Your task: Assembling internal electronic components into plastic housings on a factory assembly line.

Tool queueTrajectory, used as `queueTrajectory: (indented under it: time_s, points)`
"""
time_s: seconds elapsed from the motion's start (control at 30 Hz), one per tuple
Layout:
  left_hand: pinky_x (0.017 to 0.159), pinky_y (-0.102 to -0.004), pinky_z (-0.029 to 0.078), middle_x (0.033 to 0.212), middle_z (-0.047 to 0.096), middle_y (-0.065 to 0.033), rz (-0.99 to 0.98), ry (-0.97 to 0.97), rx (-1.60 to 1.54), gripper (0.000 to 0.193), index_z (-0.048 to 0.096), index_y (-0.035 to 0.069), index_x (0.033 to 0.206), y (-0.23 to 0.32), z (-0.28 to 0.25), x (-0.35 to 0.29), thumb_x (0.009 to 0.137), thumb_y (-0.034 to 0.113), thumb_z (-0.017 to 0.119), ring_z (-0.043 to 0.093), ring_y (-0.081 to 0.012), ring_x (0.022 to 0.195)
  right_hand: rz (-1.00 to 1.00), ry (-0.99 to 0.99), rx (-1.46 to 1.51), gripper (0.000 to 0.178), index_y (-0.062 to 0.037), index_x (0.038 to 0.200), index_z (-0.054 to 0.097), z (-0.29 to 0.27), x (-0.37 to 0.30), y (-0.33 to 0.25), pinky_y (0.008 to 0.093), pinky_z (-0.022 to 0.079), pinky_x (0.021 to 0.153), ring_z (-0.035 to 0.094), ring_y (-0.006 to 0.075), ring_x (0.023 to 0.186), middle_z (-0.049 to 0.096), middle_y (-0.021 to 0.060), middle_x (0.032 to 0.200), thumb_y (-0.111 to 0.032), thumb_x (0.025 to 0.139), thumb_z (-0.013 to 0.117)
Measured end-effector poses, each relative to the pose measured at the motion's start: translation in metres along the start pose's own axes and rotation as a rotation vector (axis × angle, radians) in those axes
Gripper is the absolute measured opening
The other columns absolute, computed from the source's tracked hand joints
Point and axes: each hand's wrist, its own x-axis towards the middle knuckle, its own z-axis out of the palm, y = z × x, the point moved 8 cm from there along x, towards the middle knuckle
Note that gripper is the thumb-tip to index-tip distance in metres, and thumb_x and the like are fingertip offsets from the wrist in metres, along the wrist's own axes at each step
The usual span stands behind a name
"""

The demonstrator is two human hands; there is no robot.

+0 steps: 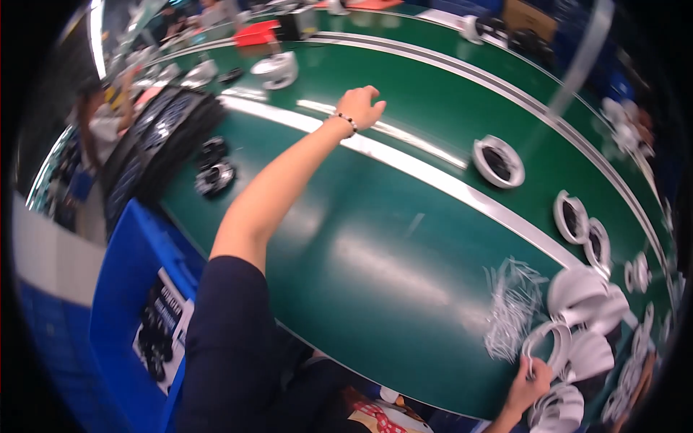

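My left hand, with a beaded bracelet at the wrist, reaches out over the green conveyor belt. Its fingers are apart and hold nothing; the nearest part, a white rounded housing, stands on the belt to its left. Down at the near right, my right hand has its fingers closed on the rim of a white ring-shaped part. Around that ring lie several more white curved parts. Beside them is a loose pile of thin clear plastic strips.
White rings with dark insides ride on the belt at right. Black round parts sit at the table's left end, near stacked black trays. A blue bin stands at lower left. Another person is at far left.
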Motion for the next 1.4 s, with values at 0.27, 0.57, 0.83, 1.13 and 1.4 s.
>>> queueTrajectory:
  time_s: [0.27,0.57,0.83,1.13,1.4]
  points:
    - [0.078,-0.0357,0.048,0.102,0.058,-0.0214,-0.679,-0.619,0.823,0.041,0.058,-0.001,0.099,-0.3,-0.178,-0.146,0.067,0.023,0.06,0.058,-0.0291,0.094,-0.289,0.256,-0.201,0.005,0.0011,0.074,0.063,-0.038,0.001,-0.073,0.0346,0.049,0.062,0.06,0.0269,0.064,0.062,0.0137,0.072,-0.002,0.075,0.06]
    - [0.05,-0.0363,0.054,0.095,0.057,-0.0165,-1.035,-0.48,0.176,0.068,0.031,-0.004,0.115,-0.244,-0.183,-0.222,0.068,0.024,0.072,0.062,-0.0225,0.066,-0.772,-0.245,0.573,0.013,-0.0033,0.067,0.059,0.01,-0.038,-0.243,0.0295,0.039,0.052,0.052,0.0205,0.055,0.06,0.0055,0.069,-0.004,0.059,0.069]
    - [0.047,-0.0333,0.054,0.071,0.06,-0.0197,-0.837,-0.914,-0.006,0.065,0.04,-0.011,0.103,-0.116,-0.1,-0.228,0.074,0.043,0.061,0.062,-0.0256,0.054,-0.781,-0.547,0.386,0.031,-0.004,0.077,0.057,0.075,-0.062,-0.259,0.0349,0.04,0.067,0.052,0.0249,0.079,0.056,0.0072,0.084,-0.016,0.055,0.075]
    - [0.079,-0.0363,0.046,0.091,0.06,-0.0199,-0.151,-0.61,0.402,0.051,0.057,0.0,0.096,-0.08,-0.054,-0.181,0.062,0.036,0.069,0.057,-0.0327,0.088,-0.693,-0.947,0.311,0.105,-0.0015,0.128,0.03,0.101,-0.03,-0.255,0.0566,0.016,0.099,0.012,0.0441,0.126,0.016,0.0226,0.137,-0.038,0.044,0.08]
    - [0.052,-0.0337,0.056,0.087,0.059,-0.0104,-0.468,-0.862,-0.366,0.031,0.053,-0.005,0.1,-0.001,-0.018,-0.167,0.076,0.014,0.059,0.06,-0.0184,0.074,-0.709,-0.85,0.451,0.115,-0.001,0.133,0.018,0.092,-0.022,-0.253,0.0472,0.023,0.1,0.024,0.038,0.122,0.027,0.0208,0.131,-0.032,0.041,0.08]
